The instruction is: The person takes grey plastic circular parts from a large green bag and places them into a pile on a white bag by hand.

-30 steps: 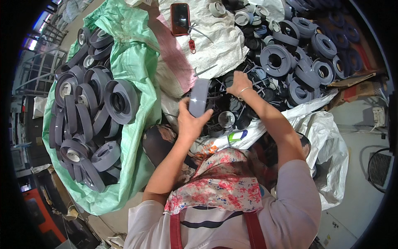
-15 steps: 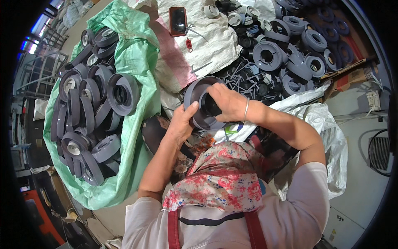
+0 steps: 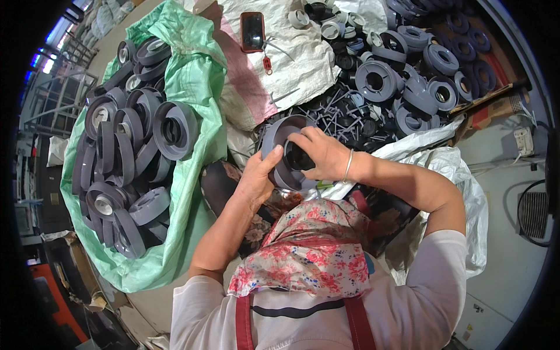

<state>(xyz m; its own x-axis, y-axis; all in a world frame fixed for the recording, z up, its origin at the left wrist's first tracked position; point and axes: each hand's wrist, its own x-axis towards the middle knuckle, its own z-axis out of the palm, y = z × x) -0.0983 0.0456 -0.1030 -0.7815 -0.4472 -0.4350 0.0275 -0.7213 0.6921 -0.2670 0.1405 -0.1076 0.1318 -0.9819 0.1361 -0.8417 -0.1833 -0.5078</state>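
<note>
In front of my lap I hold a round grey plastic part (image 3: 281, 129) with a deep rim, tilted toward me. My left hand (image 3: 259, 175) grips its left wall, the thumb lying over the rim. My right hand (image 3: 324, 153) reaches into the part, with bent fingers closed on a black ring (image 3: 298, 156) at its middle. Whether that ring sits fully in the centre hole cannot be made out, since my fingers cover part of it.
To the left stands a green woven sack (image 3: 198, 122) full of similar grey parts (image 3: 175, 130). Ahead lie a white woven sack (image 3: 297, 55), a phone (image 3: 252, 32) in a red case, and a heap of grey sprues (image 3: 335, 116). More grey parts (image 3: 376, 80) pile up at right.
The grey part and both hands have moved slightly down toward me. My right-hand fingers have shifted from the part's upper rim further in, onto the black ring.
</note>
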